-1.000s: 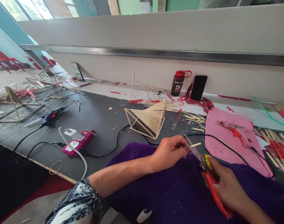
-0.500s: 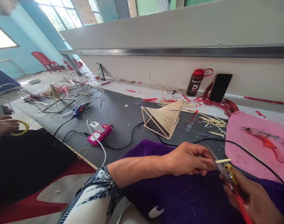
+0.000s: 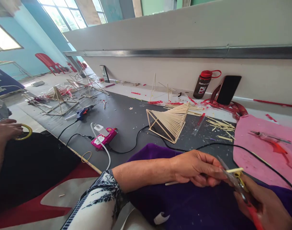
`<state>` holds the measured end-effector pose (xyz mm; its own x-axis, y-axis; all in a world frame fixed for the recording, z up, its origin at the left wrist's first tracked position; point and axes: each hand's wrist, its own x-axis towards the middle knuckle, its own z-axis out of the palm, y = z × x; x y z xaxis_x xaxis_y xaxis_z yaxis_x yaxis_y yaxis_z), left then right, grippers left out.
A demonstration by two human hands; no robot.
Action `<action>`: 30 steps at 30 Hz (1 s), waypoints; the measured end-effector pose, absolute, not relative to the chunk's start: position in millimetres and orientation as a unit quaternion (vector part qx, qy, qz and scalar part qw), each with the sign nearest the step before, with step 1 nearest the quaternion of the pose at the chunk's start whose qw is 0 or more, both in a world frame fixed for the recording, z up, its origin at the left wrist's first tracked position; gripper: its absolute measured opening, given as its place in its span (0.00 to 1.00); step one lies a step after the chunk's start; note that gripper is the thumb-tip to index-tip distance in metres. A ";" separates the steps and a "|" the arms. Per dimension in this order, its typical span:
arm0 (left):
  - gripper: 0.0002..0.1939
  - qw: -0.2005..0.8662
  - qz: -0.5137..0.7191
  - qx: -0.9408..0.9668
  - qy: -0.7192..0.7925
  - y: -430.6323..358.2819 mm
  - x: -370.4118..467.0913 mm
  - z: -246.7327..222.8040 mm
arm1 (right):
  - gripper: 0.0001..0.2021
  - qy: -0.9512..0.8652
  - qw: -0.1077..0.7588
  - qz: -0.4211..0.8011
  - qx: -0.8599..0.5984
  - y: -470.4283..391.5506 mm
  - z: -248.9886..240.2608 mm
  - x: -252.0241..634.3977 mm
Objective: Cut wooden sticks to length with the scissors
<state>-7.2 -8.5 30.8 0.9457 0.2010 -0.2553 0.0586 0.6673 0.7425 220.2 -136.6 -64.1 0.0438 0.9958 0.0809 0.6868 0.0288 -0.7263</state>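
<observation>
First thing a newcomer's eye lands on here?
Probably the twisted stick model, mid-view, pale against the dark tabletop. Next, the red-handled cutting tool in the right hand, lower right, at a pale stick by the left hand's fingers. Then the magenta power strip, left of the model.

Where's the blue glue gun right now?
Head view, left of centre: blue glue gun lies on the dark tabletop, beyond and slightly left of the magenta power box, right of the nearest stick frame.
</observation>
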 end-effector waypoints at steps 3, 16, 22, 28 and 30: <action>0.09 0.792 0.155 0.539 0.242 -3.1 -3.8 28.1 | 0.14 -0.625 0.264 0.288 -0.676 -131.6 -58.5 217.5; 0.08 0.473 0.263 0.802 0.251 -7.7 -7.4 29.0 | 0.10 -0.628 0.212 0.226 -0.714 -133.1 -49.1 197.5; 0.07 0.481 0.258 0.798 0.254 -8.9 -7.9 30.0 | 0.08 -0.670 0.204 0.171 -0.693 -129.6 -35.4 188.8; 0.08 0.635 0.230 0.705 0.216 -7.8 -9.2 31.8 | 0.05 -0.707 0.219 0.166 -0.652 -130.3 -38.3 190.1; 0.13 0.715 0.217 0.634 0.199 -8.2 -7.9 32.9 | 0.05 -0.709 0.230 0.172 -0.644 -130.8 -38.9 190.7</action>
<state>-7.9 -8.2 32.9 0.8265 0.5628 -0.0108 -0.0574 0.1033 0.9930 190.7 -130.8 -38.9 -0.0652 0.9923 0.1055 0.8340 0.1122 -0.5402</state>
